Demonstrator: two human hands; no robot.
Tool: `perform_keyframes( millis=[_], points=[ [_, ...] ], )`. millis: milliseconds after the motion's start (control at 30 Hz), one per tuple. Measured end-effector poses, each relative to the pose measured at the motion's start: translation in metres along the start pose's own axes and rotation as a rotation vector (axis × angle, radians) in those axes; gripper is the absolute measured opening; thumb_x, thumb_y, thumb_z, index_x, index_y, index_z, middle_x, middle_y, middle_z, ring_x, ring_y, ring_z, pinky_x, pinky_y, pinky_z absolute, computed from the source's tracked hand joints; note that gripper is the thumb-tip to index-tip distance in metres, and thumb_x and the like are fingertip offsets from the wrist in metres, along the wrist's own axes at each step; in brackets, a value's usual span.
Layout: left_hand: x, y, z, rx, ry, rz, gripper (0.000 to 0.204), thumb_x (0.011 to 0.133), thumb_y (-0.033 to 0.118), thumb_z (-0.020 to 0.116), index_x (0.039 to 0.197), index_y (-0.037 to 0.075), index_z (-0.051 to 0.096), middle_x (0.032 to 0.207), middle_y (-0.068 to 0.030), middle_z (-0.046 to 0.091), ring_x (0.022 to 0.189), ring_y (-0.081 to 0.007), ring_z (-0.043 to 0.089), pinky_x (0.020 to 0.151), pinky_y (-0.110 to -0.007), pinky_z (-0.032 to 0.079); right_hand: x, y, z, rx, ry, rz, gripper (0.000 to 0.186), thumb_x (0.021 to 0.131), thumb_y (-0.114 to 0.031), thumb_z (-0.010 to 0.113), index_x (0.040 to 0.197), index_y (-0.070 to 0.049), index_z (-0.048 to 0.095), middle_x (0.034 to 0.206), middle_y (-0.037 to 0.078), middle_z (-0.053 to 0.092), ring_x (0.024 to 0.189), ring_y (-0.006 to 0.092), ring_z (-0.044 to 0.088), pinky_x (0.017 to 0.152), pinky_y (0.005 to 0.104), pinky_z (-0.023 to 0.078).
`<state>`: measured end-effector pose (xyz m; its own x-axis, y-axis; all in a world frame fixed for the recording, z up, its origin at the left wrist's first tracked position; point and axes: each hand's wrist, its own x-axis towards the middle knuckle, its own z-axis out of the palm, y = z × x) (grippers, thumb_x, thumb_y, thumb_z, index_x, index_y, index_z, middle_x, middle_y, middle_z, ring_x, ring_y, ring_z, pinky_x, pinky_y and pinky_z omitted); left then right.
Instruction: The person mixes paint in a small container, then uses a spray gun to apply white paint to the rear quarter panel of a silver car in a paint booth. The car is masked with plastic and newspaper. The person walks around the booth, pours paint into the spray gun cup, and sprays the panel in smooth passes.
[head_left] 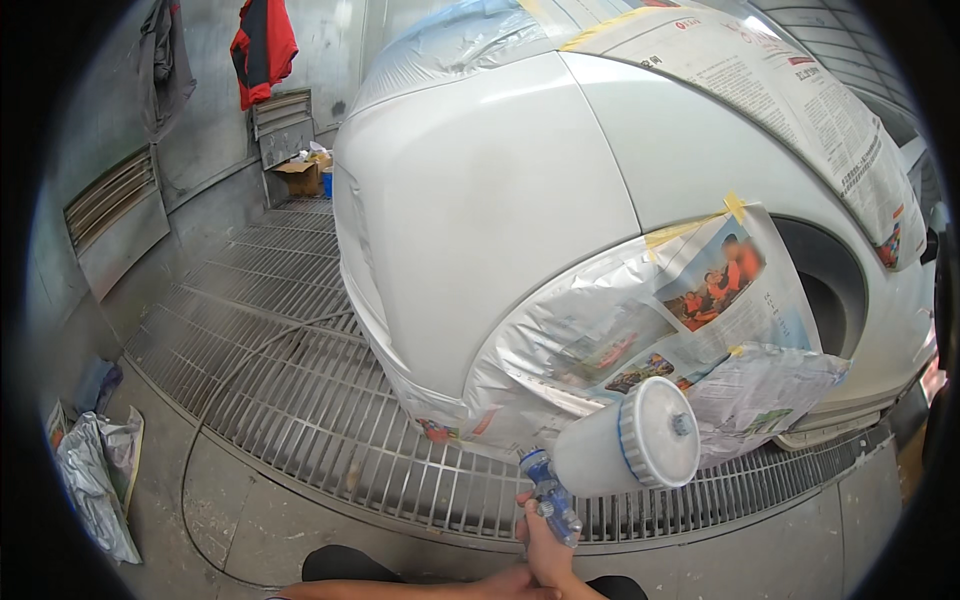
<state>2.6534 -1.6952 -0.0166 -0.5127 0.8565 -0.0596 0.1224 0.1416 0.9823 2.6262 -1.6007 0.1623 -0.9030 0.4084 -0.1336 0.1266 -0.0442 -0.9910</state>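
At the lower centre, my right hand [547, 550] is closed around a spray gun [552, 497]. The gun has a blue body and a large whitish paint cup [628, 440] tilted to the right. My left hand [512, 582] lies against my right wrist, its fingers mostly hidden. Ahead stands a white car body [490, 170], a rounded corner panel nearest me. Newspaper [725, 270] and silvery film are fixed over the wheel area with yellow tape [735, 206]. The gun is in front of this covering, and the cup overlaps it in view.
A metal floor grate [300, 370] runs around the car. Across it lies a hose [200, 415]. Crumpled sheeting [95, 480] is on the floor at left. A cardboard box [298, 180] sits at the back, below a hanging red and black garment [264, 50].
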Motion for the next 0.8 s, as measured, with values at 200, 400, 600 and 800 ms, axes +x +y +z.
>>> perform_keyframes(
  millis=[200,400,600,800],
  points=[
    [0.002,-0.013,0.006,-0.023,0.020,0.079,0.066,0.098,0.054,0.073,0.135,0.000,0.063,0.121,-0.0210,0.071,0.114,-0.0317,0.067,0.097,-0.045,0.055,-0.001,0.001,-0.001,0.008,0.000,0.056,0.017,0.107,-0.024,0.065,0.111,-0.010,0.073,0.068,-0.004,0.059,0.060,0.0062,0.052,0.057,0.0263,0.040],
    [0.004,-0.027,0.013,0.069,0.070,0.097,0.067,0.098,0.054,0.073,0.136,-0.001,0.062,0.126,-0.0217,0.070,0.117,-0.0327,0.066,0.101,-0.046,0.054,-0.001,-0.003,0.002,-0.022,-0.003,0.029,0.017,0.107,-0.023,0.065,0.111,-0.009,0.073,0.067,-0.003,0.058,0.060,0.0064,0.051,0.057,0.0265,0.040],
    [-0.004,0.042,-0.014,-0.052,-0.064,-0.036,0.068,0.097,0.054,0.075,0.134,-0.001,0.063,0.122,-0.0245,0.071,0.115,-0.0344,0.067,0.098,-0.047,0.054,-0.001,-0.005,-0.002,0.044,-0.019,0.002,0.016,0.107,-0.022,0.065,0.111,-0.009,0.073,0.066,-0.003,0.057,0.060,0.0067,0.050,0.057,0.0264,0.040],
    [-0.007,0.017,-0.004,-0.038,0.020,0.045,0.067,0.097,0.053,0.075,0.134,-0.001,0.063,0.123,-0.0249,0.071,0.115,-0.0352,0.067,0.098,-0.047,0.054,-0.001,-0.003,0.002,0.064,-0.036,0.003,0.015,0.106,-0.018,0.065,0.111,-0.007,0.073,0.066,-0.003,0.057,0.059,0.0065,0.050,0.057,0.0262,0.039]
  ],
)
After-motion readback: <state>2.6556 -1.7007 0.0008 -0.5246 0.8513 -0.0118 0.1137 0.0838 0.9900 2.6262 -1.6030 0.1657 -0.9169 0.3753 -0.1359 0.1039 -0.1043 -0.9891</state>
